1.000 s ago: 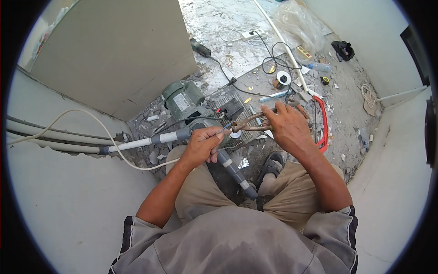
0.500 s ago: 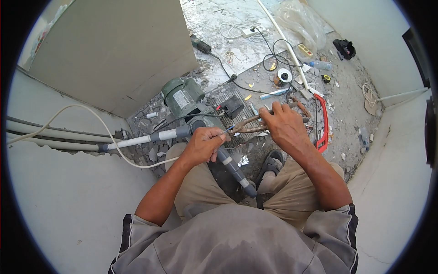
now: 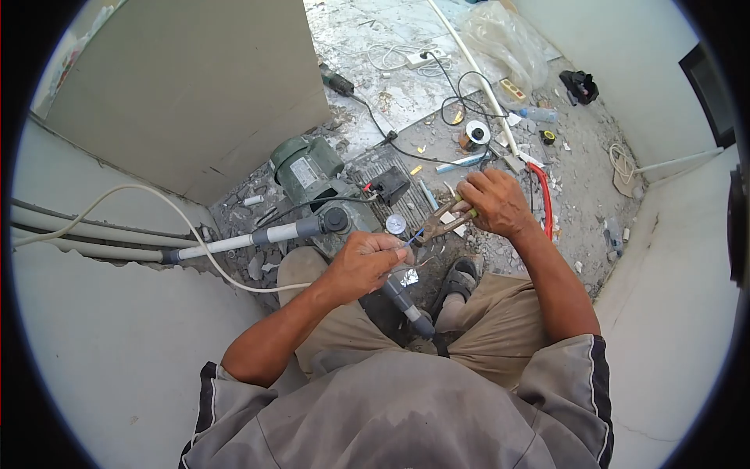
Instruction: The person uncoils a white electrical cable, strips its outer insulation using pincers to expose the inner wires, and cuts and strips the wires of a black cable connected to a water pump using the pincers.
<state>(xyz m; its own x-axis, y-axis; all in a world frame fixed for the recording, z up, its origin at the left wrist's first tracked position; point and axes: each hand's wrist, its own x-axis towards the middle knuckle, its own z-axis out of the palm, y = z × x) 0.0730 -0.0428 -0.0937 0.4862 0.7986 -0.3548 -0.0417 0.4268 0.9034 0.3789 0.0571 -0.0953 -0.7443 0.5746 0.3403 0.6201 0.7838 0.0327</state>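
My left hand (image 3: 363, 264) pinches the end of a white cable (image 3: 205, 254), from which a thin blue wire (image 3: 417, 235) sticks out toward the right. The fingers of my right hand (image 3: 494, 202) are wrapped round the handles of a pair of pliers (image 3: 444, 227). The plier jaws are at the tip of the blue wire; whether they bite on it is too small to tell. Just beyond my hands stands a green water pump (image 3: 308, 166) with a black box (image 3: 389, 186) and a round pressure gauge (image 3: 396, 224). Another thin bare-looking wire hangs below the jaws.
Grey and white pipes (image 3: 285, 231) run from the pump to the left wall, and one (image 3: 406, 301) reaches between my knees. A red hacksaw frame (image 3: 544, 199), a wire spool (image 3: 475, 136), a tape measure (image 3: 548, 137), a power tool (image 3: 337, 81) and rubble lie on the floor.
Both hands have shifted, the left one right and down, with the cable. The pliers' handles are closer together, and the pressure gauge has come into view behind the jaws.
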